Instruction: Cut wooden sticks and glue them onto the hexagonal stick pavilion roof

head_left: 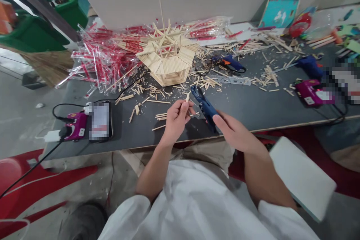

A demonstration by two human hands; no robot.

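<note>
My left hand [176, 119] is closed, its thumb and fingers pinching a short piece of pale wooden stick [187, 97]. Another thin bit pokes out below the fingers, too small to make out. Wrapped round a dark blue two-handled cutter [204, 105] is my right hand [234, 130]. The cutter's head points up and leftward, just right of the left hand and apart from the pinched stick. Several loose sticks [161, 116] lie on the table left of my left hand. Beyond both hands stands a many-sided stick model [171, 65] with a flared roof.
Red-and-clear plastic wrappers [98, 54] heap at the back left. A blue glue gun [230, 63] lies behind the cutter, another [311, 66] farther right. Purple power strips [75, 125] and a phone [100, 122] rest on the dark table [135, 131]. Stick scraps surround the model.
</note>
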